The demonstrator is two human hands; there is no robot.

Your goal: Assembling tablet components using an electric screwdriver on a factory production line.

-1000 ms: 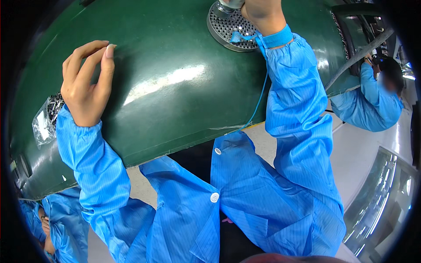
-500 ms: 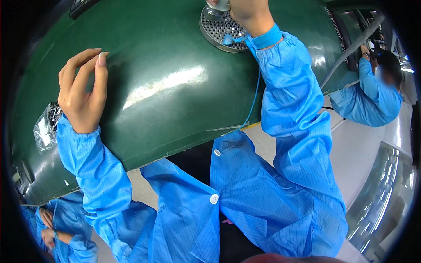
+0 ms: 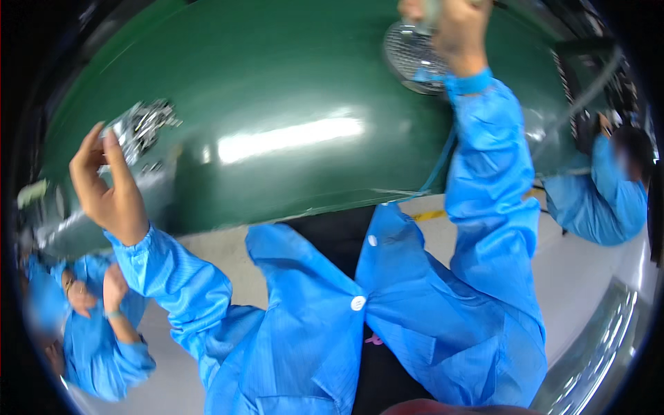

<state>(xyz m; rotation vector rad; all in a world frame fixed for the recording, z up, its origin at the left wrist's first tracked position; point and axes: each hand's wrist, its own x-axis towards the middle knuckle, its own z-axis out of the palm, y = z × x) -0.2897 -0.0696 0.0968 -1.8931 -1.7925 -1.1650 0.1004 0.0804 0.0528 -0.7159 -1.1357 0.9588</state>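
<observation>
My left hand (image 3: 114, 190) is raised over the left of the green table, its fingers bent and somewhat apart, with nothing visible in them. Its fingertips are beside a clear plastic bag (image 3: 142, 128) of small shiny metal pieces. At the top, my right hand (image 3: 462, 28) is blurred and closed around a pale cup-like thing (image 3: 430, 12), partly cut off by the picture edge. Below it is a round perforated metal dish (image 3: 404, 59). A blue wristband (image 3: 472, 81) circles my right wrist, and its thin blue cord (image 3: 443, 162) hangs past the table edge.
The green table (image 3: 290, 90) has a plastic-covered front edge close to my body. A co-worker in blue (image 3: 104, 325) is at the lower left with hands near each other. Another co-worker (image 3: 595, 194) works at the right, beside a grey pole (image 3: 596, 86).
The view has shifted, so the dish now appears farther right. My left hand has moved left relative to the bag, which now shows beyond its fingertips. My right hand stays at the dish.
</observation>
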